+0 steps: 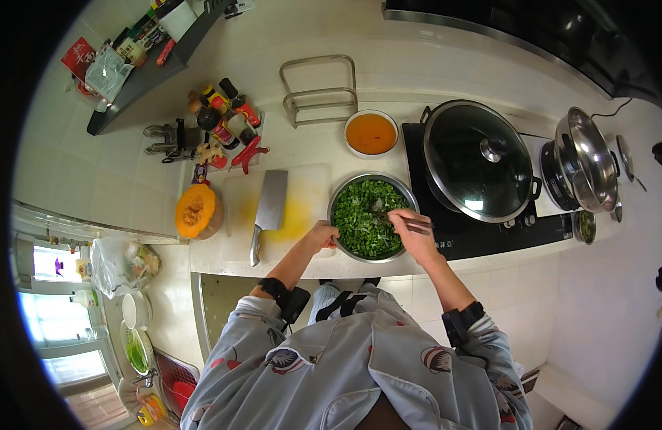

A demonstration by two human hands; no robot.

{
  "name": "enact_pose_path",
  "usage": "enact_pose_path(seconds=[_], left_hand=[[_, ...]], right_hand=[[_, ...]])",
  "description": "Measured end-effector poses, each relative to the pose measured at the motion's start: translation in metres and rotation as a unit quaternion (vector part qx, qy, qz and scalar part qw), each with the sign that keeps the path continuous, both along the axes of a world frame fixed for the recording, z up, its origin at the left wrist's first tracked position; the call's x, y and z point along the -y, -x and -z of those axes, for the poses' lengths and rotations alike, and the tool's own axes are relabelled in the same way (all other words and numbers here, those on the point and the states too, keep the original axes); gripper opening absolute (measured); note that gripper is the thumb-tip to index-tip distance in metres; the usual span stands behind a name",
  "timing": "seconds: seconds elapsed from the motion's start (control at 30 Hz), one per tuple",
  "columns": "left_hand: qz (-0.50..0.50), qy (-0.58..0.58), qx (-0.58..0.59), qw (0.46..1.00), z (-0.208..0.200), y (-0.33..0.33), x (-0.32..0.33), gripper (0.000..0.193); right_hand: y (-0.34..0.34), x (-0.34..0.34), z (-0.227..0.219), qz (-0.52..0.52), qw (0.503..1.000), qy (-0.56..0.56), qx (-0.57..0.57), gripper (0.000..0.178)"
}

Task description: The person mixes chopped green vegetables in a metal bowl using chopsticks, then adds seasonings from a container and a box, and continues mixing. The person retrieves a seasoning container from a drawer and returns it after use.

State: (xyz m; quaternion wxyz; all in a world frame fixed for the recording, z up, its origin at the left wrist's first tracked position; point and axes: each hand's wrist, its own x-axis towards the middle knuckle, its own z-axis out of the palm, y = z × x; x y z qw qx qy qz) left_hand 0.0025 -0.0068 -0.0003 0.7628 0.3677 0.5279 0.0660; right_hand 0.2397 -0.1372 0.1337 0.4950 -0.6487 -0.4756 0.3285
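Observation:
A steel bowl full of chopped greens stands at the counter's front, left of the stove. My left hand grips the bowl's left rim. In my right hand are dark chopsticks, whose tips reach into the greens. Left of the bowl lies a white cutting board with yellow stains. A cleaver rests on it, its handle toward me. Just behind the greens is a white-rimmed bowl of orange liquid.
A cut pumpkin sits at the board's left edge. Sauce bottles and red chilies stand or lie behind it. To the right, a lidded pan covers part of the black stove. A wire rack leans near the wall.

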Motion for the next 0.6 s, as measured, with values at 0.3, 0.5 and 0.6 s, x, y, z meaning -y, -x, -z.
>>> enact_pose_path(seconds=[0.3, 0.5, 0.6], left_hand=[[-0.099, -0.045, 0.053, 0.993, -0.037, 0.018, 0.071, 0.009], [-0.033, -0.085, 0.044, 0.995, -0.078, 0.031, 0.111, 0.008], [0.031, -0.112, 0.024, 0.993, -0.093, 0.023, 0.130, 0.005]], right_hand=[[-0.016, 0.084, -0.046, 0.207, 0.973, 0.004, -0.098, 0.019], [0.030, 0.115, -0.024, 0.284, 0.941, -0.066, -0.172, 0.022], [0.043, 0.138, -0.025, 0.308, 0.925, -0.095, -0.203, 0.021]])
